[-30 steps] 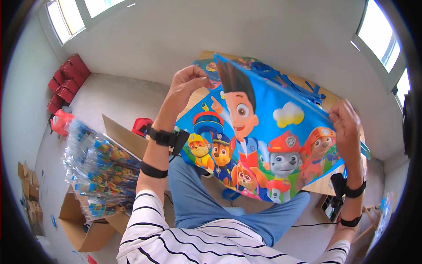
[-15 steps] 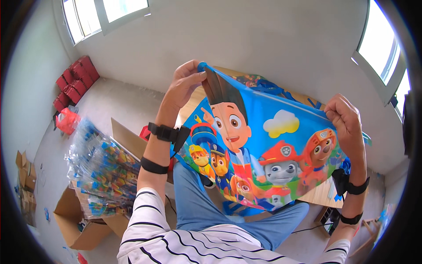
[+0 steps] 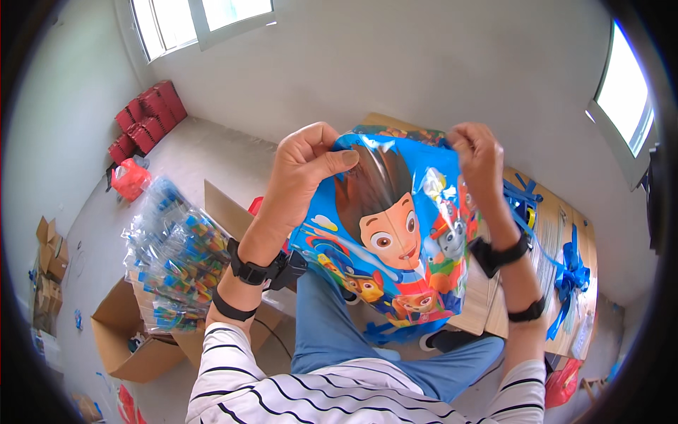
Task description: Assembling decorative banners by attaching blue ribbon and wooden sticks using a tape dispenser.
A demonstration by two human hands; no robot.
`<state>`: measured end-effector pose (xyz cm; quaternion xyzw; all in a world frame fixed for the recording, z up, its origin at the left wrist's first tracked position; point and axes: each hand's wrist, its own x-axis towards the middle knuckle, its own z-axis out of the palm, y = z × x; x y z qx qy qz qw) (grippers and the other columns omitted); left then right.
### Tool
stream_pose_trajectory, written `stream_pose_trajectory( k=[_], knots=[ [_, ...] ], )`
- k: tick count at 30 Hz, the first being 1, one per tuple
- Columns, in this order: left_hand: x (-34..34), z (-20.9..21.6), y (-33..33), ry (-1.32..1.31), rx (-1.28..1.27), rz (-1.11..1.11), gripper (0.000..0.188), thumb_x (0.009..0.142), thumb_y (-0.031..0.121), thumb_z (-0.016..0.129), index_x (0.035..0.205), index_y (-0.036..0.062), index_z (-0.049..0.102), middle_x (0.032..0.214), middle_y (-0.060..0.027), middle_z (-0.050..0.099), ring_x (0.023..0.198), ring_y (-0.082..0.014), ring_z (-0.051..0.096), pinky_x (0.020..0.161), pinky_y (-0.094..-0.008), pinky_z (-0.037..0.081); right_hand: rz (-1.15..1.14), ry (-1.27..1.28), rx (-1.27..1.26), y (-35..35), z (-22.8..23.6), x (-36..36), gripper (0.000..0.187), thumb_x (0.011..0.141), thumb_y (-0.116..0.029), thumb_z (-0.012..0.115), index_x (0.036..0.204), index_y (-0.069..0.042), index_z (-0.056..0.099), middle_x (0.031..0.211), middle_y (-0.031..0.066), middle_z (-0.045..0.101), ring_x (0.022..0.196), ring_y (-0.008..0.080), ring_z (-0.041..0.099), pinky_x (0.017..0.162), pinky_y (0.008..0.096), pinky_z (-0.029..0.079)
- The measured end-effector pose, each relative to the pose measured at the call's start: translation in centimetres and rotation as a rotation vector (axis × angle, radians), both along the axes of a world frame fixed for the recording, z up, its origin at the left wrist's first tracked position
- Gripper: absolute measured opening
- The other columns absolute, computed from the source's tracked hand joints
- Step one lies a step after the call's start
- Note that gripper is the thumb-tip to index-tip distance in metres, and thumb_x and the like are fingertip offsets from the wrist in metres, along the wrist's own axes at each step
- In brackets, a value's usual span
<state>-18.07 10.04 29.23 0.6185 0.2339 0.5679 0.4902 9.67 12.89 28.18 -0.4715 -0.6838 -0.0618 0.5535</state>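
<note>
A thin, glossy blue sheet (image 3: 385, 237) printed with cartoon figures hangs in front of me, curved and creased. My left hand (image 3: 311, 166) pinches its top left edge, thumb on the near face. At its upper right edge, my right hand (image 3: 480, 161) is closed on the sheet, the fingers slightly blurred. The sheet drapes between both hands over my lap and hides part of the table (image 3: 484, 300). Blue ribbon strips (image 3: 522, 194) lie on the table beyond my right wrist, and a blue ribbon bow (image 3: 571, 271) sits farther right.
On my left, clear-wrapped colourful packs (image 3: 173, 254) are heaped on an open cardboard box (image 3: 116, 339). Red boxes (image 3: 157, 113) are stacked by the far wall, with a red plastic bag (image 3: 130, 178) near them. Another red bag (image 3: 563, 384) is below the table's right end.
My right hand has moved left, closer to my left hand. The sheet, stretched wide before, now sags and folds between them. More of the table and the blue bow shows on the right.
</note>
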Motion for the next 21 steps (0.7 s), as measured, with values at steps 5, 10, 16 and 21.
stream_pose_trajectory(
  k=[5, 10, 16, 21],
  knots=[
    [1.9, -0.2, -1.2, -0.020, -0.051, -0.008, 0.008, 0.086, 0.002, 0.068, 0.081, 0.0029, 0.061, 0.074, -0.0011, 0.065, 0.073, -0.0049, 0.059, 0.068, -0.0213, 0.047, 0.226, 0.094, -0.092, -8.5, -1.4, -8.0, 0.009, 0.073, -0.005, 0.073, 0.078, -0.002, 0.066, 0.070, 0.0105, 0.060, 0.056, 0.0228, 0.055, 0.053, 0.0337, 0.045],
    [3.3, -0.1, -1.7, 0.046, -0.034, -0.121, 0.008, 0.086, 0.002, 0.068, 0.084, 0.0019, 0.061, 0.086, -0.0072, 0.068, 0.078, -0.0088, 0.062, 0.072, -0.0240, 0.050, 0.182, 0.097, -0.015, -10.1, -2.2, -7.9, 0.009, 0.072, -0.001, 0.072, 0.074, 0.000, 0.063, 0.062, 0.0112, 0.054, 0.056, 0.0266, 0.054, 0.051, 0.0371, 0.040],
    [3.6, 1.1, -0.9, 0.003, 0.261, -0.139, 0.023, 0.078, 0.002, 0.075, 0.094, 0.0025, 0.059, 0.096, -0.0140, 0.067, 0.087, -0.0188, 0.065, 0.082, -0.0316, 0.052, 0.245, 0.156, -0.051, -11.3, -2.0, -7.5, 0.007, 0.073, 0.002, 0.069, 0.074, 0.001, 0.063, 0.062, 0.0116, 0.054, 0.056, 0.0279, 0.053, 0.051, 0.0368, 0.039],
    [2.8, 2.2, -0.9, 0.050, 0.148, -0.312, 0.030, 0.076, 0.004, 0.078, 0.098, 0.0033, 0.057, 0.088, -0.0127, 0.067, 0.087, -0.0219, 0.067, 0.081, -0.0331, 0.054, 0.297, 0.174, -0.049, -11.9, -1.6, -7.5, 0.007, 0.073, 0.004, 0.068, 0.075, 0.001, 0.062, 0.063, 0.0124, 0.054, 0.056, 0.0288, 0.052, 0.051, 0.0371, 0.039]
  ],
)
